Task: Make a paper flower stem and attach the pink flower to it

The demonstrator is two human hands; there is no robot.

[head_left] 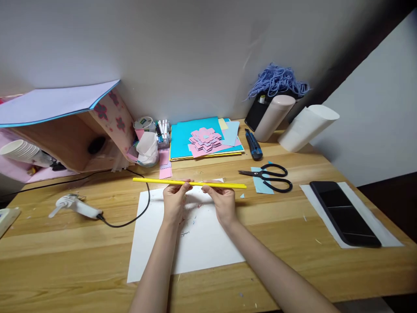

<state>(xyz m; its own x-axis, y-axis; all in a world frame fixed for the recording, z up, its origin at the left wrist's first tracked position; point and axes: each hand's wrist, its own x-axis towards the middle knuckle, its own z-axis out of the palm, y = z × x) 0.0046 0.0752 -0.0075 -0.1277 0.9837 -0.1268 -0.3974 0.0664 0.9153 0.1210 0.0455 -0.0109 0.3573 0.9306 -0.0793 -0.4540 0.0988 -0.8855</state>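
Note:
A long, thin yellow stick (153,180), resembling a tightly rolled paper tube, lies level across both my hands. My left hand (176,198) pinches it near the middle between thumb and fingers. Just to the right, my right hand (223,202) grips it the same way, thumb on the near side. Both ends stick out past the hands. Beneath them a white sheet of paper (156,248) is spread on the wooden table (81,261), with small coloured marks or scraps on it.
Black-handled scissors (276,176) rest on blue paper at right, near a utility knife (253,145) and a phone (345,213). A white glue gun (78,206) with a cord lies left. Behind are a cardboard box (110,126), coloured paper (179,134), a pink paper flower (205,137) and a paper roll (308,128).

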